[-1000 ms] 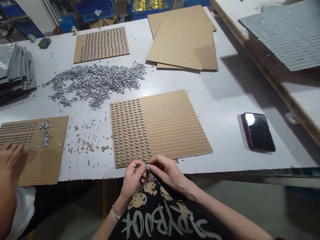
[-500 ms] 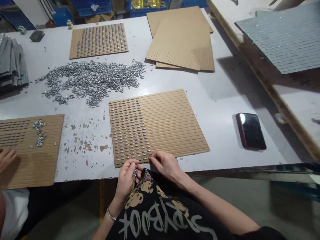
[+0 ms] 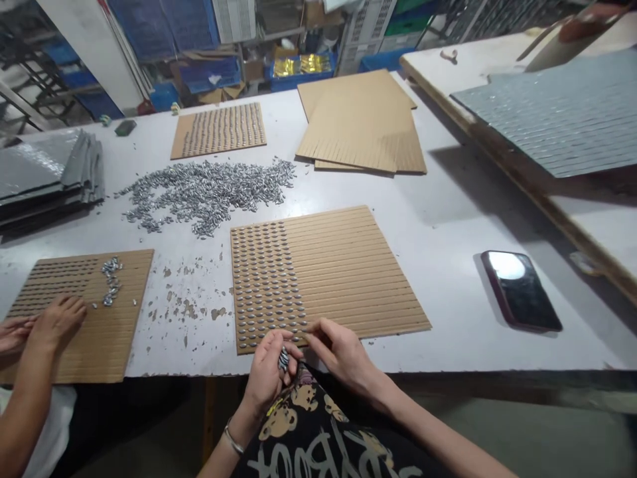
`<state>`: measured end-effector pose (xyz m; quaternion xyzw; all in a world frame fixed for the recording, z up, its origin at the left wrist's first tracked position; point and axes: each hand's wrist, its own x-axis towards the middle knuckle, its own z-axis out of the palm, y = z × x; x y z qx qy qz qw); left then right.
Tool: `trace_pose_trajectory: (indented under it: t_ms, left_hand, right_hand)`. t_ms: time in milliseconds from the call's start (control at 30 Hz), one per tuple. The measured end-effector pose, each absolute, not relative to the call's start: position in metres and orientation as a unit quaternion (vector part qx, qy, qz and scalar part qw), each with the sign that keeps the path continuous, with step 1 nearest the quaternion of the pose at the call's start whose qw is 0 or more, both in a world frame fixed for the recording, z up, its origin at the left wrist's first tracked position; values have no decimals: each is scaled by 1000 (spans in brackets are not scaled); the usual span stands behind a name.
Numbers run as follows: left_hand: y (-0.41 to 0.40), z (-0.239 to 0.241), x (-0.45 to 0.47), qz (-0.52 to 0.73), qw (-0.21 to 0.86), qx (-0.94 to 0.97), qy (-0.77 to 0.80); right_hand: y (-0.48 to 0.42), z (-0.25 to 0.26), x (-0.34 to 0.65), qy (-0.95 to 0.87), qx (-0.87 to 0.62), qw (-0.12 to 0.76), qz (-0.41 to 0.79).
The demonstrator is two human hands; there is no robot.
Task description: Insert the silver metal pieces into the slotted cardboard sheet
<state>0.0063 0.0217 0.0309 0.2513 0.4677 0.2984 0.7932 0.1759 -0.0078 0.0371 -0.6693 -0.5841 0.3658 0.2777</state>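
A slotted cardboard sheet (image 3: 348, 272) lies on the grey table (image 3: 448, 219) in front of me, its left part filled with rows of small silver oval pieces. My left hand (image 3: 266, 375) is curled at the table's near edge around a small bunch of silver pieces (image 3: 283, 359). My right hand (image 3: 338, 352) rests beside it at the sheet's near edge, fingertips pinched at the last filled row; whether it holds a piece I cannot tell.
A heap of loose silver pieces (image 3: 209, 189) lies beyond the sheet. A co-worker's hands (image 3: 54, 318) rest on another slotted sheet (image 3: 104, 325) at left. A filled sheet (image 3: 219, 129), stacked blank sheets (image 3: 363, 126) and a phone (image 3: 520, 289) also lie on the table.
My hands parted: the right one went from the left hand to the sheet's near edge. The camera tilted up, showing more of the room. The co-worker's hand moved further onto their sheet.
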Motion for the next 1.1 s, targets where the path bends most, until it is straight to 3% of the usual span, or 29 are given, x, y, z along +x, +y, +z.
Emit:
trace_pose_trajectory:
  t_ms: [133,300,500,800,1100]
  left_hand:
    - [24,29,23,266,805,262,462]
    - [24,34,37,260,800,259,475]
    - [24,40,41,281,830,188,443]
    - [10,43,35,330,813,229,422]
    - [19,52,22,314,773,325,446]
  right_hand:
    - [-3,49,171,-728,-546,300,286]
    - [2,44,169,-773,-531,272,215]
    - [-1,49,175,-748,-563,265,231]
    - [-14,53,173,-680,-560,379,284]
    - [-4,48,176,-681,-571,378,261]
